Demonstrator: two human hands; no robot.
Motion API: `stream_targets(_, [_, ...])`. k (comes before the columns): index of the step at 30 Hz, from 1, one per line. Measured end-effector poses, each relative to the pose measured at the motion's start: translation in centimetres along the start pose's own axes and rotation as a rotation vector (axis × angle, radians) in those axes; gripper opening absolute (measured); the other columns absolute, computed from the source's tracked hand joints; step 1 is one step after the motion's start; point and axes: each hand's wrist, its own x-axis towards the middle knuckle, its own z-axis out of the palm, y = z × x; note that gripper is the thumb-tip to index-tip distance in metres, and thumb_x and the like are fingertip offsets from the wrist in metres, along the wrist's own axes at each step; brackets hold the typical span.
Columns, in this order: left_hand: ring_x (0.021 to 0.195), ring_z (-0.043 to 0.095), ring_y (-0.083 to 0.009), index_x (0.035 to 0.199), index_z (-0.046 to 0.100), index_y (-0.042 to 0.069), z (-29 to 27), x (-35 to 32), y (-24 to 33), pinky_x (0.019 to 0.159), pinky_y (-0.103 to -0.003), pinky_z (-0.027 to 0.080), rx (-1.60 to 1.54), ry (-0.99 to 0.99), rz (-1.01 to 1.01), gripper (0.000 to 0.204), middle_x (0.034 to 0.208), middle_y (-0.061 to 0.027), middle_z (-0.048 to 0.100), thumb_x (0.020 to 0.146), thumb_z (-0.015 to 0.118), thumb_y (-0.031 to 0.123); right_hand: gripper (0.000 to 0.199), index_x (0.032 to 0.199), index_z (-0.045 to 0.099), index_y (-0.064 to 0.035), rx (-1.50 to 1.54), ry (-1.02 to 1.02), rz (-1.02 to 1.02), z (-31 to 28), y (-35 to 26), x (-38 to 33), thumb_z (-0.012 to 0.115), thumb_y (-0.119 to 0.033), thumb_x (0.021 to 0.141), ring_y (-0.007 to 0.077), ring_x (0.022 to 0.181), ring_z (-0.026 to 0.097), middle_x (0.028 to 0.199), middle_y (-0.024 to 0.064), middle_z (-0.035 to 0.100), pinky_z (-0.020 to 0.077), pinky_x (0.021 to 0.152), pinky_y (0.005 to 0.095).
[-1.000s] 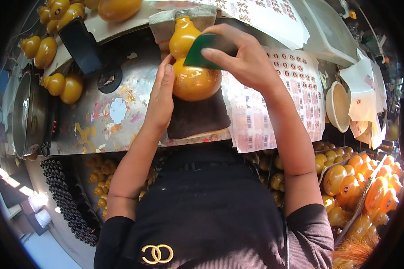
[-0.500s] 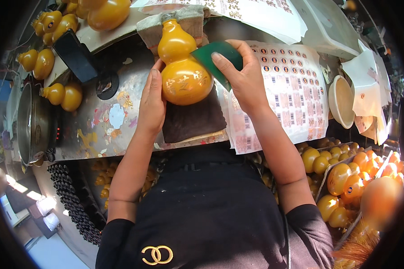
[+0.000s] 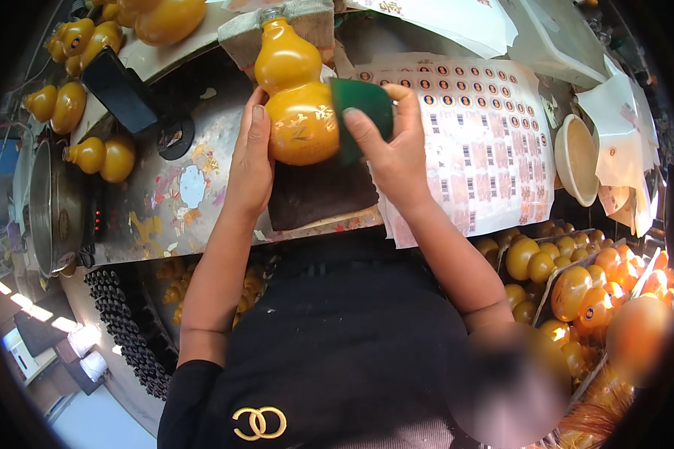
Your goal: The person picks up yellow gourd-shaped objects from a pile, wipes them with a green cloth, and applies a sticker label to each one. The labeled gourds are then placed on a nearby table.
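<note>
A yellow gourd-shaped bottle lies on a dark pad, its clear neck resting on a folded grey cloth. Gold lettering marks its lower bulb. Along the bulb's left side my left hand is curved, steadying it, thumb up. My right hand pinches a green flat scraper between thumb and fingers. The scraper's edge presses against the right side of the lower bulb, over the lettering.
Right of the pad lie printed sticker sheets and a shallow bowl. A phone on a stand and more gourd bottles are at the left. Crates of gourd bottles stand below the table's right side. A metal pan sits far left.
The scraper has shifted round to the bottle's right side and turned more upright. The bottle has rolled a little, so its lettering sits further right. The whole view has moved slightly.
</note>
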Motion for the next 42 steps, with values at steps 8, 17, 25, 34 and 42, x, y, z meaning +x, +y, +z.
stream_targets(8, [0.132,0.040,-0.0199,0.147,0.022,0.002,-0.7,0.1,0.3,0.111,-0.034,0.031,-0.121,-0.051,-0.055,0.056,0.143,-0.0119,0.039,0.104,0.029,0.036,0.037,0.109,0.055,-0.0028,-0.529,0.048,-0.554,-0.5,-0.7,-2.2,0.071,-0.001,0.075,0.0203,0.088,0.056,0.098,0.0098,0.058,0.0476,0.077,0.0302])
stream_targets(17, [0.125,0.048,-0.0203,0.144,0.031,0.004,-0.7,0.2,0.5,0.107,-0.035,0.037,-0.156,-0.029,-0.094,0.051,0.138,-0.0111,0.046,0.104,0.029,0.036,0.028,0.095,0.067,-0.0107,-0.774,-0.321,-0.982,2.2,-0.4,-4.8,0.069,-0.004,0.067,0.0175,0.077,0.056,0.095,0.0012,0.056,0.0434,0.065,0.0285])
stream_targets(25, [0.124,0.049,-0.0222,0.141,0.037,0.008,-2.6,0.6,-0.5,0.105,-0.038,0.038,-0.210,-0.041,-0.165,0.048,0.137,-0.0099,0.048,0.103,0.034,0.037,0.029,0.097,0.062,-0.0080,-0.704,-0.423,-0.927,2.5,-2.5,-4.4,0.067,-0.008,0.069,0.0163,0.075,0.055,0.094,0.0022,0.057,0.0409,0.062,0.0298])
stream_targets(34, [0.133,0.038,-0.0239,0.146,0.027,0.005,-3.0,-0.8,1.1,0.113,-0.037,0.028,-0.213,-0.011,-0.050,0.050,0.143,-0.0163,0.038,0.104,0.031,0.032,0.025,0.111,0.056,-0.0019,0.503,0.149,0.295,-10.6,-2.4,-1.1,0.052,-0.020,0.094,0.0156,0.088,0.062,0.100,0.0058,0.063,0.0507,0.080,0.0301])
stream_targets(42, [0.132,0.039,-0.0241,0.146,0.028,0.005,-3.0,-0.8,1.4,0.112,-0.036,0.029,-0.176,0.089,-0.028,0.051,0.140,-0.0179,0.042,0.104,0.031,0.035,0.024,0.095,0.071,-0.0085,-1.142,0.207,0.140,-26.0,-2.3,11.9,0.053,-0.022,0.084,0.0296,0.093,0.065,0.091,0.0141,0.068,0.0487,0.084,0.0394])
